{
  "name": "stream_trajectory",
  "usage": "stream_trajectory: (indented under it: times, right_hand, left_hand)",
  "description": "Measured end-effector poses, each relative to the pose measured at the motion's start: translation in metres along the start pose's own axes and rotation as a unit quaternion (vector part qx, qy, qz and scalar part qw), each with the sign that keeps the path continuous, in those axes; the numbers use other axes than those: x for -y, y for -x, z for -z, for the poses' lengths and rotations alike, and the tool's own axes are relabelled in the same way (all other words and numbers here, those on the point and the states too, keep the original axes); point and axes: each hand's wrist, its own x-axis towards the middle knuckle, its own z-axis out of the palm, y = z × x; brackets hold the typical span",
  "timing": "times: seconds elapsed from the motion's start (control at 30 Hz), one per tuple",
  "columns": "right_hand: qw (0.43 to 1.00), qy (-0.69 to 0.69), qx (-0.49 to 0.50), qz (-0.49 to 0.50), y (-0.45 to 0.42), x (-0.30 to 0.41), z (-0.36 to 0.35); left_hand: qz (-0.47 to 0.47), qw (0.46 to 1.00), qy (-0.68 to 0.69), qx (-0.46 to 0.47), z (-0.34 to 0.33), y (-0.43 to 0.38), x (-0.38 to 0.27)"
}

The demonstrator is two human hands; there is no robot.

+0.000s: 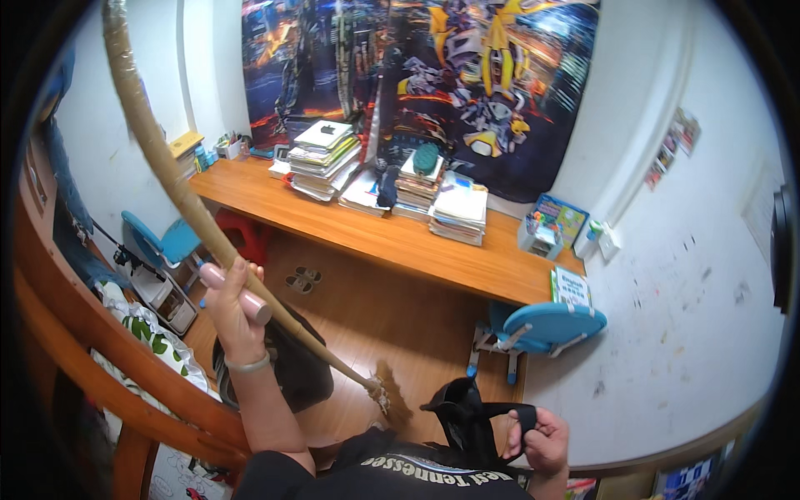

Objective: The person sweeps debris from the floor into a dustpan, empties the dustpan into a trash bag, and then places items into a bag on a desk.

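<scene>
My left hand [232, 312] is wrapped around a pink cylinder [254, 306], possibly a small bottle, and the long bamboo handle [209, 231] of a broom together. The handle slants from the upper left down to the straw broom head [392, 394] near the floor in front of me. In my right hand [544, 440], at the lower right, is a black strap [526, 417]. That strap runs to a black fabric bag [459, 406], which hangs close to my body with its top gaping. The bag's lower part is hidden by my shirt.
Books are stacked [459, 212] on a long wooden desk [375, 231] ahead. Blue chairs [550, 328] stand at right and left. A dark rounded object [297, 369] sits behind my left forearm. Slippers [303, 280] lie on the floor; a wooden rail [125, 369] borders the left.
</scene>
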Motion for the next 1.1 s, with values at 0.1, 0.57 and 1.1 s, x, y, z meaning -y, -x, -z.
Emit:
stream_trajectory:
  times: [0.1, 0.57, 1.1]
  right_hand:
    - [0.997, -0.020, 0.075, 0.023, -0.061, 0.024, -0.006]
    - [0.938, -0.094, 0.283, 0.175, -0.417, 0.107, -0.166]
    - [0.865, -0.011, 0.217, 0.453, -0.879, 0.085, -0.305]
  left_hand:
    - [-0.026, 0.999, -0.027, -0.037, 0.024, -0.025, 0.007]
    - [-0.089, 0.952, -0.203, -0.213, 0.154, -0.077, 0.109]
    - [0.016, 0.861, -0.292, -0.416, 0.051, -0.170, 0.136]
